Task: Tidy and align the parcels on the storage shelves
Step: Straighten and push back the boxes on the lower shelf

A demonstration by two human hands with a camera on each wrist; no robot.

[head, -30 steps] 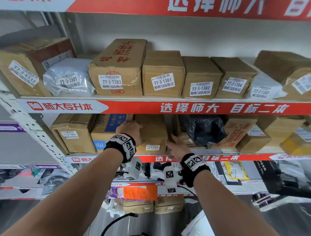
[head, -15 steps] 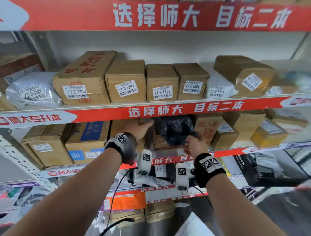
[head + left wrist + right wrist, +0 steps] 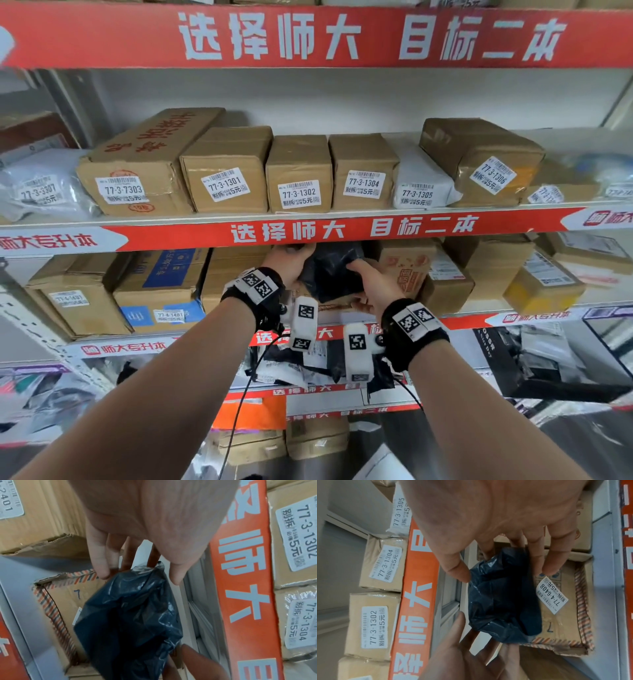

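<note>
A crumpled black plastic parcel bag sits on the second shelf, on top of a flat cardboard box with a striped border labelled 77-4-6408. My left hand grips the bag's left end, with thumb and fingers curled around the bunched plastic. My right hand grips the other end, its thumb on one side of the bag and its fingers on the other. Both hands reach in just under the red shelf edge.
The shelf above carries a straight row of labelled cardboard boxes and a white bag. Tall boxes stand left of the black bag, and a printed carton stands right of it. The lower shelves hold loose bags.
My left hand has left the cardboard box and moved right onto the black bag. My right hand has closed on the bag's other end. My head has turned right and up.
</note>
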